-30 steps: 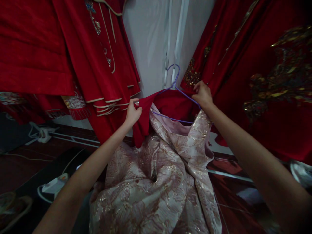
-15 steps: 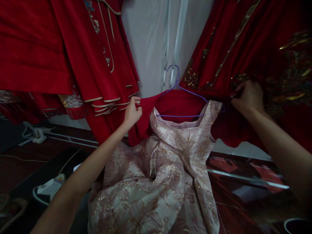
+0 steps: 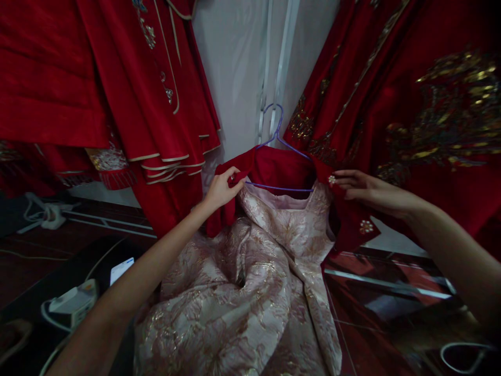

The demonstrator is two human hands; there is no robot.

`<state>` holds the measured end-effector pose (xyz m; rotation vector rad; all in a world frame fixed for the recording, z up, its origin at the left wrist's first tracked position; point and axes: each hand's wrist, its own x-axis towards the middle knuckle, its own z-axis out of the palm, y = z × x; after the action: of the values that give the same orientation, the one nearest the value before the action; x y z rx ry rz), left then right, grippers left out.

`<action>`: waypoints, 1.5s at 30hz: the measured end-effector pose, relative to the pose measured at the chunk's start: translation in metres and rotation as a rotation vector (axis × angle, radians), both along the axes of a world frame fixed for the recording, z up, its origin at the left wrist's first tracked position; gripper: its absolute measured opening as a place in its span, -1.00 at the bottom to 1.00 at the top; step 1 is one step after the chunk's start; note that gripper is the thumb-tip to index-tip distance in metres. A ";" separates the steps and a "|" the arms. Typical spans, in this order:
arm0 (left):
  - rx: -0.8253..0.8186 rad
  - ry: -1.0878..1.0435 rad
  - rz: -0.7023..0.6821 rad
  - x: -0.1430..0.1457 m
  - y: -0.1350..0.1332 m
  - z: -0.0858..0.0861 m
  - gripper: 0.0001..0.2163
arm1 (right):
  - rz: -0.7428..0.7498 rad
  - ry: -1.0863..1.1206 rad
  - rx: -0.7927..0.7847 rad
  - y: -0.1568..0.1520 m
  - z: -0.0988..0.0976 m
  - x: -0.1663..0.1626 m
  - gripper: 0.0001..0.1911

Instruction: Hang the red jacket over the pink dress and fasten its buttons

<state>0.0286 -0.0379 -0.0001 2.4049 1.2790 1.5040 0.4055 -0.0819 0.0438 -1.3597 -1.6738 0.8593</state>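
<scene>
A pale pink-gold brocade dress (image 3: 274, 235) hangs from a purple wire hanger (image 3: 278, 122). Over the hanger's shoulders lies a red jacket (image 3: 277, 164) with flower-shaped beaded buttons on its right edge. My left hand (image 3: 223, 188) pinches the jacket's left front edge, beside the dress's left shoulder strap. At the opposite side my right hand (image 3: 371, 193) has its fingers stretched over the jacket's right front edge, next to the upper flower button (image 3: 332, 180), thumb below; the cloth appears caught between them. A second flower button (image 3: 366, 226) shows lower on the hanging corner.
Red garments with pale piping (image 3: 156, 125) hang at the left, and red ones with gold embroidery (image 3: 457, 115) at the right. White metal rails (image 3: 277, 68) run up the middle. A white device with a cable (image 3: 74, 300) sits on a dark surface at lower left.
Both hands have come inward, bringing the jacket's two front edges around onto the dress's shoulders. The flower buttons on the right edge have come into view.
</scene>
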 end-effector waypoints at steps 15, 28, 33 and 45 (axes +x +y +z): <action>-0.070 0.008 -0.030 -0.001 -0.004 -0.006 -0.80 | -0.406 -0.986 0.678 0.046 -0.087 -0.029 -0.10; -0.081 0.044 0.011 0.004 -0.003 -0.013 -0.78 | -0.538 -0.813 0.615 0.049 -0.055 -0.039 -0.38; -0.075 0.055 0.017 0.007 -0.002 -0.014 -0.80 | -0.601 -0.820 0.628 0.058 -0.029 -0.036 -0.70; -0.057 0.038 -0.025 0.011 -0.003 -0.015 -0.83 | -0.375 -0.298 0.501 0.074 -0.029 -0.035 -0.77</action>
<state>0.0400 -0.0407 -0.0148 2.4158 1.2759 1.4023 0.3701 -0.0076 0.0144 -1.4159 -1.6268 0.0131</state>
